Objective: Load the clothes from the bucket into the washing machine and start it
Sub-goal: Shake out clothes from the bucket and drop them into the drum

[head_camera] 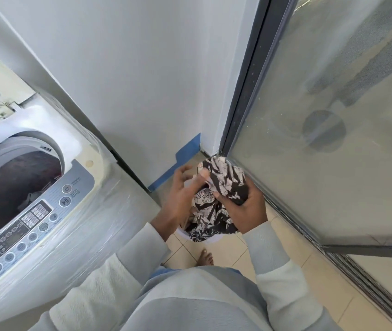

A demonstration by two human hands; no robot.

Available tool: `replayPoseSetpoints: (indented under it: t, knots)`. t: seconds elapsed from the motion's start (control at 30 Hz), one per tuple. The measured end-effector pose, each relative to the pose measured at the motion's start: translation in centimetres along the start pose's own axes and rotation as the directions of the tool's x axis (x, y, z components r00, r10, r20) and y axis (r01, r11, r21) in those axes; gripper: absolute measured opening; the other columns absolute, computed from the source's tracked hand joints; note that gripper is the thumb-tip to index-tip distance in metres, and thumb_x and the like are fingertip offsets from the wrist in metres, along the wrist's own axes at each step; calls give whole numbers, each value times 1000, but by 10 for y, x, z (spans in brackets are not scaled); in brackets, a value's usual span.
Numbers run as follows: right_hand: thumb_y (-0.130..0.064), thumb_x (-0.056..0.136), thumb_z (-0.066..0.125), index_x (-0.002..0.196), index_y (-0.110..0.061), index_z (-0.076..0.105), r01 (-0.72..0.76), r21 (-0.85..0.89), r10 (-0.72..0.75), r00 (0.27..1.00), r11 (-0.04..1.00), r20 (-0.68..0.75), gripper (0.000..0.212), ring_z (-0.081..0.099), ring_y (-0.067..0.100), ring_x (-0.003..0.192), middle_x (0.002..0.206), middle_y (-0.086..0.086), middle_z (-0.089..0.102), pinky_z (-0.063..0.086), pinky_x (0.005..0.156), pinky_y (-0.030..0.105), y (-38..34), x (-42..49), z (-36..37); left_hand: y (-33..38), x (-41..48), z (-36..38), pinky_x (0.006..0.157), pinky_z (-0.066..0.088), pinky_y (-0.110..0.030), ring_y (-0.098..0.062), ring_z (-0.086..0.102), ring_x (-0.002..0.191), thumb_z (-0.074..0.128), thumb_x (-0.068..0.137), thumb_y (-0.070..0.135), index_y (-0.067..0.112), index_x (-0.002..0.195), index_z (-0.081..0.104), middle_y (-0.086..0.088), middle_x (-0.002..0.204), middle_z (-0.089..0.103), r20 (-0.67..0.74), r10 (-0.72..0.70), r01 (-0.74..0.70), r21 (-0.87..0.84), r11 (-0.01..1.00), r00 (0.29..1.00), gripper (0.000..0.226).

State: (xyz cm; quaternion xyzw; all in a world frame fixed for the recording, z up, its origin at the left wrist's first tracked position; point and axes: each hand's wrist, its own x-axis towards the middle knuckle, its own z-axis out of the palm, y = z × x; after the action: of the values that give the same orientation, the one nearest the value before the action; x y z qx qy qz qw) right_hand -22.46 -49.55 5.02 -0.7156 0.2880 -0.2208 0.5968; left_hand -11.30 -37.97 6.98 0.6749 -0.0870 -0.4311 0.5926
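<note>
Tiled corner between washing machine [46, 125] and glass door [333, 139]: my right hand [250, 211] grips a bunched black-and-white cloth [223, 180], its tail trailing into the white bucket [214, 240]. My left hand [178, 199] is spread loose beside it. I'd gather that tail with the left before swinging across to the open drum [11, 187].

There is one white top-loading washing machine [82, 223], one white plastic bucket [214, 239], one crumpled black-and-white patterned garment [223, 185], two bare hands, a left hand [178, 199] and a right hand [250, 211], one bare foot [205, 258] and one dusty glass sliding door [333, 175].
</note>
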Motion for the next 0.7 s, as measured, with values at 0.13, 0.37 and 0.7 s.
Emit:
replayPoseSetpoints:
  t: [0.13,0.37,0.7]
  knots:
    - [-43,70,71,107,-46,56,50,-192,-18,986,980,163,40,67,-2,84,93,-18,71,55,74,23,-14,6,2,-6,-2,5,89,54,-40,-17,69,102,80,63,55,39,125,53,6,111,71,92,93,-97,46,994,991,70]
    - [-47,59,84,135,-47,42,33,24,-37,988,999,149,86,54,3,122,134,-16,56,46,89,13,-27,-4,-2,-4,4,-4,59,57,-27,-22,74,78,55,95,34,13,90,80,-9,91,76,86,-144,168,-523,836,986,33]
    - [-23,67,82,113,-37,62,19,82,-20,1000,996,9,52,66,-3,98,105,-24,70,47,80,7,-17,-3,5,-6,-7,2,73,59,-38,-18,70,99,42,70,87,29,124,60,0,115,71,59,-214,219,-102,970,975,81]
